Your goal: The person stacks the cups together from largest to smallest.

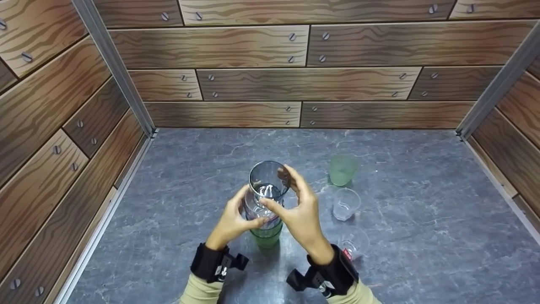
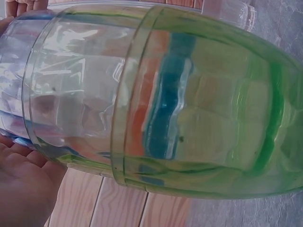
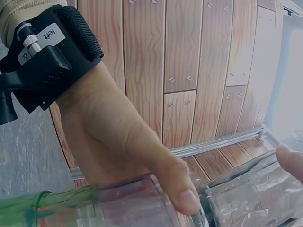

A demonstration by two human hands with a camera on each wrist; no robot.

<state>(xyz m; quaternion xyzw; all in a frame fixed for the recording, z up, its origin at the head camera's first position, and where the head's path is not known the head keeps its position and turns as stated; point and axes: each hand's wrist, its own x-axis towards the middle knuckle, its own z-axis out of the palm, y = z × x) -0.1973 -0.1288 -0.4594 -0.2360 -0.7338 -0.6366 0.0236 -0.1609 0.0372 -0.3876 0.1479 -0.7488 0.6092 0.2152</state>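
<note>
A stack of nested plastic cups stands on the grey tabletop in front of me, with a green cup point(image 1: 266, 242) lowest. Above it come clear and faintly tinted cups, seen sideways in the left wrist view, where the green cup point(image 2: 213, 109) fills the right side. My left hand point(image 1: 233, 218) grips the upper part of the stack, thumb across the near side. Over it, my right hand point(image 1: 304, 213) holds a greyish clear cup point(image 1: 258, 174) by its side, thumb in front and fingers behind. Its base meets the stack's top; how deep it sits I cannot tell.
To the right of the stack are a green cup point(image 1: 342, 171), a clear cup point(image 1: 346, 206) and another clear cup point(image 1: 358, 240) beside my right wrist, with a small red patch near it. Wood-patterned walls point(image 1: 253, 84) enclose the grey marbled tabletop point(image 1: 190, 177) at the back and sides.
</note>
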